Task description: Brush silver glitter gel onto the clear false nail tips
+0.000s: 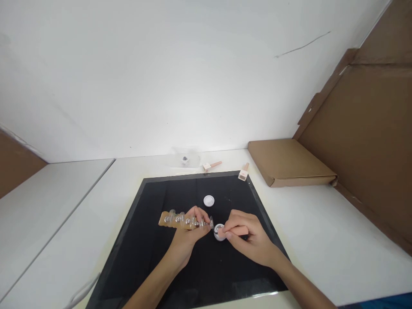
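Note:
My left hand (189,229) is closed on a tan strip (176,220) that carries a row of clear nail tips, its free end pointing left. Pinched in my right hand (246,234) is a pink brush handle (238,231), its lower end over a small round white jar (219,237). The rightmost clear tip (211,222) is close beside the jar. Whether the brush touches the jar's inside is hidden by the handle and fingers. A round white lid (209,201) lies on the black mat (174,191) beyond my hands.
Two pink-handled bottles, one (207,167) behind the mat and another (243,174) at its back right corner, lie on the white table (322,223). A clear bag (192,159) with a small item is at the back. A flat cardboard box (289,161) sits back right; a cable lies left.

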Motion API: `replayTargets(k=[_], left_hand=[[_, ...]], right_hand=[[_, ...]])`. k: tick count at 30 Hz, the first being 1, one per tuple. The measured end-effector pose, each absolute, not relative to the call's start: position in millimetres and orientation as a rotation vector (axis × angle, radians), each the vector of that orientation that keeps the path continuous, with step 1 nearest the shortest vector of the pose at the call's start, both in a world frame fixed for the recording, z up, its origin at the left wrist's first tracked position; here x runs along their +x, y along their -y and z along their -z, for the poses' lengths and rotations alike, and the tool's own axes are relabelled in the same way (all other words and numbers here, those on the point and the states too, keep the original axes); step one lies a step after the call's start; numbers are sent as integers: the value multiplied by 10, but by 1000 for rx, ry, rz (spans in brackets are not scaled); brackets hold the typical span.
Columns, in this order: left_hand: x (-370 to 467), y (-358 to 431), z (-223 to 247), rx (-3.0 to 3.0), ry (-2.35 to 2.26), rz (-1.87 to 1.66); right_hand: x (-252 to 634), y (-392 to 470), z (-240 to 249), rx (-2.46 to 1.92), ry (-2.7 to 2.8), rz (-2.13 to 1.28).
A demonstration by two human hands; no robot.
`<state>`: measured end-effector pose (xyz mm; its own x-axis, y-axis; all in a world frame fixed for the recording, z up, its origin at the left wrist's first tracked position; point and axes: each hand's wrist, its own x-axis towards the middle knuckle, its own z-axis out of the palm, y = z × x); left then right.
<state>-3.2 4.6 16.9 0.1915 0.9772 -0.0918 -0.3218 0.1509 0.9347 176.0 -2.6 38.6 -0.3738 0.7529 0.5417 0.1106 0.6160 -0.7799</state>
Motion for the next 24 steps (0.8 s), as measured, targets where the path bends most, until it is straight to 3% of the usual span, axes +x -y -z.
replayTargets(k=[24], left_hand=[[-1,-55,-194,905,-919,-1152]], right_hand=[[1777,18,-321,-744,1853,-778]])
